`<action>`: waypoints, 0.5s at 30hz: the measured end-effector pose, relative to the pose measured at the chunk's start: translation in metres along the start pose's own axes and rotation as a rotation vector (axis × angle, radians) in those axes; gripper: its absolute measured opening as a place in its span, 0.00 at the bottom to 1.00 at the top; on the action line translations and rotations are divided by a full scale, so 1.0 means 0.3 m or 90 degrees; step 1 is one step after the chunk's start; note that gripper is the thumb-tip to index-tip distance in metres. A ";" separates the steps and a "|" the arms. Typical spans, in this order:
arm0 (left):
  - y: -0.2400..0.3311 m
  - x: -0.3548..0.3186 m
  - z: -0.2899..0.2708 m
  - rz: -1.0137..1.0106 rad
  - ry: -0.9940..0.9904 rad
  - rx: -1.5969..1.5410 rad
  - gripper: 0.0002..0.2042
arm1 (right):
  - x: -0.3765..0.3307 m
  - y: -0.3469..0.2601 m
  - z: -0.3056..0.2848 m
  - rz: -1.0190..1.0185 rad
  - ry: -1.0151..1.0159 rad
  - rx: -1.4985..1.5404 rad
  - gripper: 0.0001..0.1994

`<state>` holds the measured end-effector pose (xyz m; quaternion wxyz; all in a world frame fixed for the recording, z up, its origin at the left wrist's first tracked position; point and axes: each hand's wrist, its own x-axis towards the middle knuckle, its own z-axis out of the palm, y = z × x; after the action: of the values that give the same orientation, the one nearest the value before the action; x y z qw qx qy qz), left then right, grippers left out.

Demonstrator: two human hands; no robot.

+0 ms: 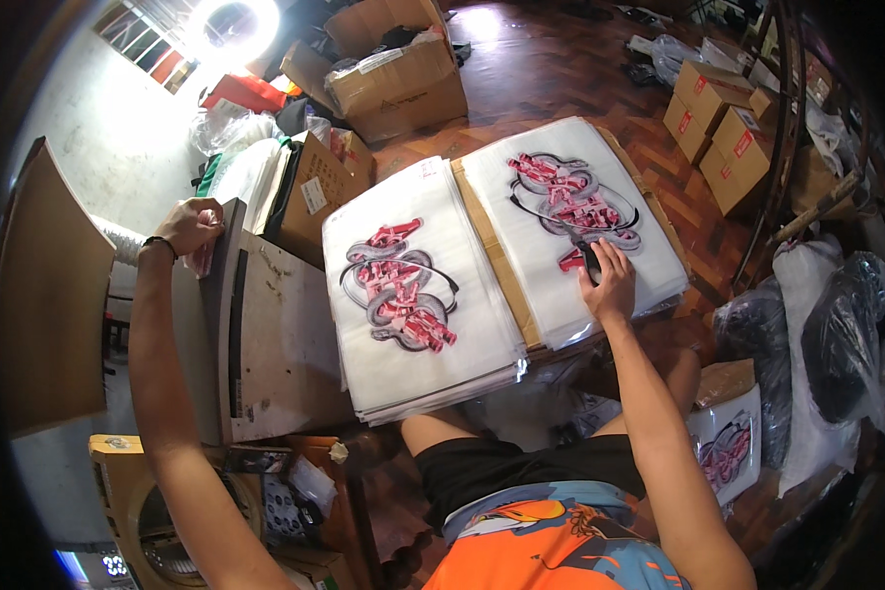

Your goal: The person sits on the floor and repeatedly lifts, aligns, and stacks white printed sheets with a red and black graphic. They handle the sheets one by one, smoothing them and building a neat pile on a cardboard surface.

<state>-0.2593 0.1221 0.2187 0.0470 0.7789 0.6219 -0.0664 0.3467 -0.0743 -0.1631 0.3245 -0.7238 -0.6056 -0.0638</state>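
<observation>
Two stacks of printed transfer sheets lie side by side in front of me. The left sheet stack and the right sheet stack each bear a red, grey and black design on white film. My right hand rests over the lower part of the right design, fingers curled round a black-handled tool whose exact kind is partly hidden. Out to the left, my left hand is closed at the top edge of a grey panel. A pinkish, clear piece hangs below its fingers.
Brown cardboard lies under the stacks. An open carton stands at the back, with smaller sealed boxes at the right. Black plastic-wrapped bundles lean at the far right. A bright ring light glows at upper left.
</observation>
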 end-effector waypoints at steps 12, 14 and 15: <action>0.036 -0.022 0.007 0.033 0.041 0.096 0.10 | 0.000 0.001 0.002 -0.005 -0.002 0.007 0.26; 0.044 -0.035 0.015 0.043 0.055 0.118 0.14 | -0.002 0.003 0.004 -0.007 0.000 0.009 0.27; 0.049 -0.041 0.023 0.041 0.064 0.127 0.17 | -0.002 0.002 0.006 -0.006 0.000 0.008 0.27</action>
<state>-0.2480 0.1059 0.2137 -0.0600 0.8017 0.5883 -0.0870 0.3465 -0.0737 -0.1651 0.3286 -0.7192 -0.6091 -0.0617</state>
